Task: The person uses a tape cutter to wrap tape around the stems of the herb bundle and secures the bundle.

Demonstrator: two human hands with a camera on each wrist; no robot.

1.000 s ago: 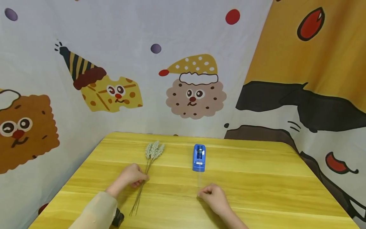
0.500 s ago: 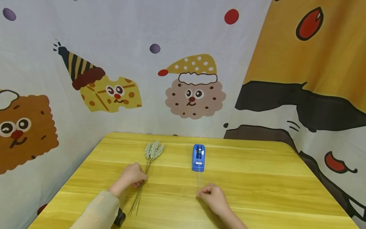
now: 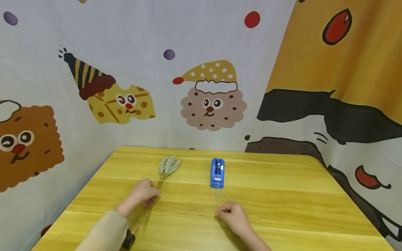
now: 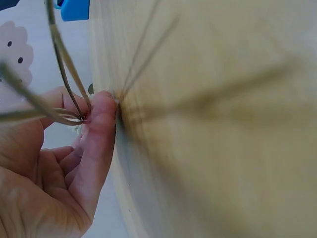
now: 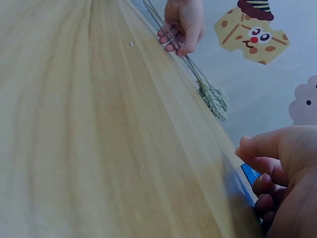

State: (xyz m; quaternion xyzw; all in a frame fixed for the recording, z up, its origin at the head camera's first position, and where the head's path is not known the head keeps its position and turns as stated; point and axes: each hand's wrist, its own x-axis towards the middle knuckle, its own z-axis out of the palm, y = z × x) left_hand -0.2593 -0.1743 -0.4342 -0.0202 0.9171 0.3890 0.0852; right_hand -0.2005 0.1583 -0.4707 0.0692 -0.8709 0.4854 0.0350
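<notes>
My left hand pinches the thin stems of a bunch of pale green wheat-like sprigs on the left of the table. The sprig heads point away from me, and the stem ends spread toward me. In the left wrist view the stems pass between thumb and fingertips. A blue tape dispenser stands right of the sprigs. From it a strip of clear tape runs toward me. My right hand pinches the strip's free end between thumb and forefinger.
The wooden table carries these things. A small black object shows beside the left sleeve, partly hidden by it. Behind the table hangs a cloth printed with cartoon figures.
My left hand has shifted slightly left, and the stems' lower ends have swung left with it. The right hand keeps its pinch on the tape, nearly still.
</notes>
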